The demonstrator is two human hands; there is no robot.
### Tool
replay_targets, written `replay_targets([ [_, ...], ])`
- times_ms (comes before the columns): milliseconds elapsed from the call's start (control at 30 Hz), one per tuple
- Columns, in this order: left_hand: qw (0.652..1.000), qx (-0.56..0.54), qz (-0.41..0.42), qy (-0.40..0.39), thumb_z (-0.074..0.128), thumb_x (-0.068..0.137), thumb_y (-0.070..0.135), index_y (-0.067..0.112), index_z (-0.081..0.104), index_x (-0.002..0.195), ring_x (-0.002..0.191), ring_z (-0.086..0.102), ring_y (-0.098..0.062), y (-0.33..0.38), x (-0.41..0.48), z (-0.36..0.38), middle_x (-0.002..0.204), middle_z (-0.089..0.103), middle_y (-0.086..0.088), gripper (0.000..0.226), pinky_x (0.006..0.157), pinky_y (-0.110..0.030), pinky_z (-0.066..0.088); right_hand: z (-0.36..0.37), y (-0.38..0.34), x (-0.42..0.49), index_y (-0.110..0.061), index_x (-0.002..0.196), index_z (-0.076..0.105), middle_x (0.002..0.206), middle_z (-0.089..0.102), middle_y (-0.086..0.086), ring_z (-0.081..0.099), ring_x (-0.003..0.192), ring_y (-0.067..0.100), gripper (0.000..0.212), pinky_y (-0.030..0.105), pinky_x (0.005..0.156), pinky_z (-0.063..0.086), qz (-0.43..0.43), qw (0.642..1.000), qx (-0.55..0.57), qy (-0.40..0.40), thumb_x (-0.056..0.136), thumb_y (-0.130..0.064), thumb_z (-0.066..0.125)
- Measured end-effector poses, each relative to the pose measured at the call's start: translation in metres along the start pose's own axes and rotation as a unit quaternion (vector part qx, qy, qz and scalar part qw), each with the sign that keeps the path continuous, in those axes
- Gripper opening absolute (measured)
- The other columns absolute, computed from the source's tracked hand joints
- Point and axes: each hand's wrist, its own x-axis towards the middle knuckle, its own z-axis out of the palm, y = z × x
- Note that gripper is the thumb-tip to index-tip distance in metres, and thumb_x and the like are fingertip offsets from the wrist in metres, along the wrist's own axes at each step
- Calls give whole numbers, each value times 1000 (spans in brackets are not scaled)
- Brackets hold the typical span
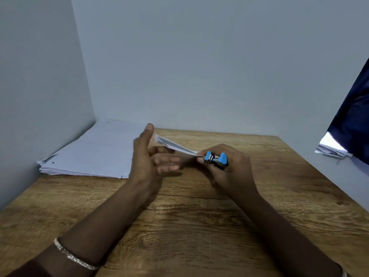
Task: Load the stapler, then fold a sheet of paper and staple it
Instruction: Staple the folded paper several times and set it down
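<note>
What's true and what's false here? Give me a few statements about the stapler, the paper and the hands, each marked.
1. The right hand grips the blue stapler. True.
2. The folded paper lies flat on the table. False: it is up off the table, one end at the stapler's mouth.
3. A stack of paper sits in the table's far left corner. True.
4. No bracelet shows. False: a bracelet circles the left wrist.

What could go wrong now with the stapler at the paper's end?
The blue stapler, gripped in the right hand, bites only the very end of the folded paper, so the staple may miss or tear the edge. The left hand looks open, so the paper, held in the air, could droop or twist out.
</note>
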Motion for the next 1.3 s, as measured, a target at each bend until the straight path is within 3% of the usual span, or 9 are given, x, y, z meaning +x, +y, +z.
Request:
replay_targets([
  [67, 966, 174, 186, 53, 58, 79, 69, 27, 50, 133, 102, 66, -25, 4, -3, -7, 122, 60, -12, 69, 79, -42, 59, -1, 1, 0, -15, 95, 80, 80, 75, -7, 68, 69, 5, 12, 26, 63, 58, 9, 1000, 5, 9, 84, -21, 83],
  [167, 784, 430, 447, 43, 62, 81, 59, 35, 53, 132, 123, 50, -14, 5, -9, -13, 130, 52, 9, 56, 95, -37, 38, 0, 0, 0, -13, 93, 80, 75, 74, -4, 68, 65, 11, 11, 37, 61, 58, 4, 1000, -8, 4, 85, -20, 82],
  [233, 696, 526, 488, 0, 67, 80, 57, 39, 66, 116, 125, 46, -10, 1, -10, -9, 127, 56, 13, 40, 95, -34, 25, 0, -2, 0, -12, 92, 80, 75, 75, -2, 68, 66, 14, 11, 43, 63, 57, 7, 1000, -3, -10, 85, -20, 82],
  [333, 641, 603, 472, -45, 67, 86, 53, 37, 76, 95, 118, 53, -13, -10, -10, -2, 111, 67, 17, 20, 88, -32, 17, -1, -4, 0, -12, 92, 80, 71, 70, -9, 66, 62, 11, 12, 43, 65, 58, 14, 1000, 8, -27, 85, -22, 82],
  [467, 681, 596, 421, -60, 60, 91, 49, 35, 79, 90, 103, 57, -10, -13, -3, -7, 88, 73, 17, 23, 81, -34, 18, 1, -4, -1, -8, 89, 77, 59, 59, -18, 64, 53, 14, 16, 41, 61, 58, 37, 997, 21, -58, 87, -24, 80],
  [633, 846, 447, 258, -132, 73, 90, 36, 33, 82, 89, 87, 67, 1, -11, -1, -10, 84, 76, 22, 9, 74, -26, 44, 2, 1, -1, -12, 87, 73, 48, 66, -2, 64, 39, 13, 13, 28, 48, 54, 119, 982, 114, -90, 92, -24, 75],
  [800, 907, 361, 162, -148, 75, 90, 25, 19, 80, 85, 68, 64, 1, -8, -1, -7, 77, 77, 8, 9, 60, -12, 45, 3, 3, 1, -11, 95, 70, 52, 67, -5, 64, 39, 14, 10, 35, 46, 57, 134, 976, 135, -103, 92, -20, 74],
  [1067, 926, 333, 83, -159, 65, 98, 24, 16, 79, 92, 81, 66, -22, -6, -5, -5, 94, 77, -16, 17, 76, -36, 45, 4, 6, 0, -9, 96, 68, 51, 65, -15, 62, 39, 11, 12, 35, 47, 57, 141, 975, 142, -102, 92, -19, 73],
  [1300, 878, 411, 194, -152, 78, 86, 35, 28, 79, 85, 83, 70, -9, -8, -3, -6, 86, 77, 7, 8, 70, -25, 51, 2, 5, 0, -7, 95, 69, 50, 64, -10, 62, 40, 10, 13, 35, 45, 56, 135, 976, 143, -89, 92, -19, 74],
])
